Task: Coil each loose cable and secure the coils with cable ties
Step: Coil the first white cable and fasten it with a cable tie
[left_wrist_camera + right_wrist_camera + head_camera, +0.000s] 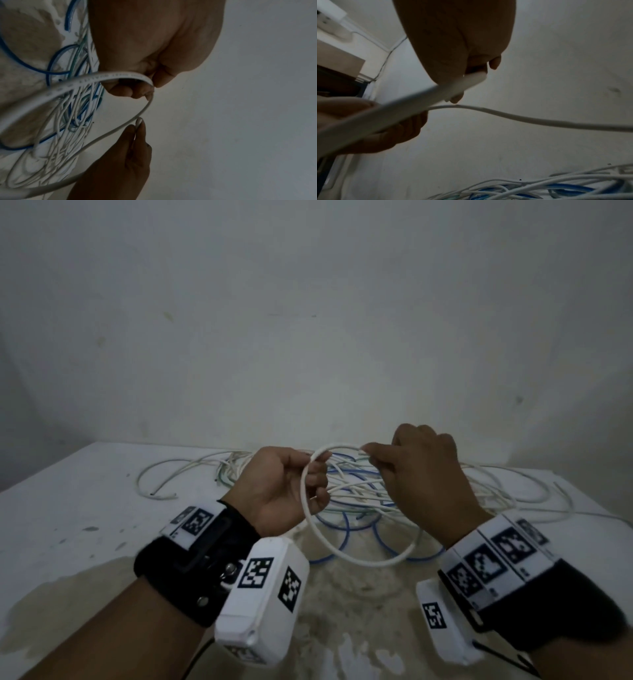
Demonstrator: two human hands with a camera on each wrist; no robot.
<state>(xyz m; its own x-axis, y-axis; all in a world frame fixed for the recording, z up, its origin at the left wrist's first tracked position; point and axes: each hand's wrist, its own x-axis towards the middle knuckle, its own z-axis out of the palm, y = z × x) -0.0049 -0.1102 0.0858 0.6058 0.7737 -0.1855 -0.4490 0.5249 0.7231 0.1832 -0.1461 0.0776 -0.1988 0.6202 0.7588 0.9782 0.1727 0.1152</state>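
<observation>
Pinching one white cable loop (346, 556), two hands, left hand (274, 491) and right hand (421, 474), hold it above tangled white and blue cables (363, 494).

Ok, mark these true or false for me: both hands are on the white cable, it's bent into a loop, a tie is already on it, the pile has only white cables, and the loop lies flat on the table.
1. Both hands hold the white cable. True: left hand grips it, right hand pinches its end.
2. It forms a loop. True.
3. A cable tie is on it. False: none is visible.
4. The cable pile is all white. False: blue cables lie in it.
5. The loop lies flat on the table. False: it is held up above it.
</observation>
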